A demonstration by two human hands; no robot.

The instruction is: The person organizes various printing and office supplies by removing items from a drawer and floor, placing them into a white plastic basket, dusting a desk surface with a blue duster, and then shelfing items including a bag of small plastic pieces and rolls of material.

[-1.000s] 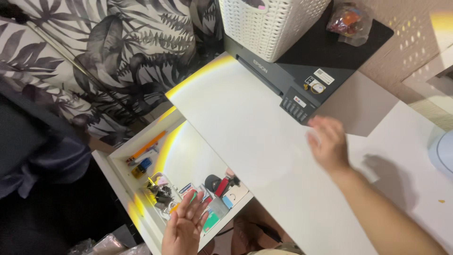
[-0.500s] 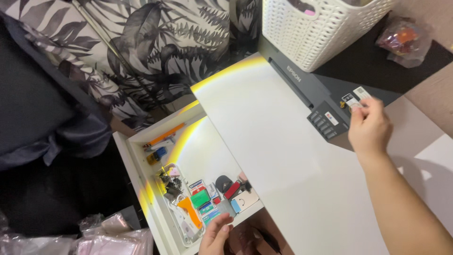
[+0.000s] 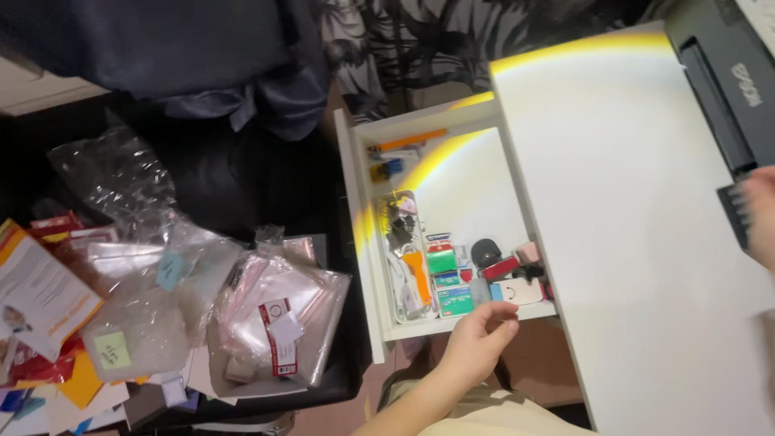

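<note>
My left hand (image 3: 475, 345) reaches up from the bottom, its curved fingertips against the front rim of an open white drawer (image 3: 356, 242); nothing is in it. The drawer holds an orange pen (image 3: 408, 140), a clear tray of binder clips (image 3: 399, 234), an orange cutter (image 3: 416, 270), green boxes (image 3: 441, 261), a black round item (image 3: 485, 252) and small red and white pieces. My right hand (image 3: 762, 216) is blurred and cut off at the right edge, over the control panel (image 3: 729, 208) of a dark printer (image 3: 726, 81).
The white desk top (image 3: 630, 202) runs along the drawer's right side. Left of the drawer lies a heap of clear plastic bags (image 3: 274, 315), bubble wrap (image 3: 113, 173) and printed leaflets (image 3: 40, 291). Dark fabric (image 3: 202, 48) hangs above.
The view has swung left, bringing the bags and leaflets in. My left hand has risen to the drawer's front rim. My right hand has slid to the frame's right edge.
</note>
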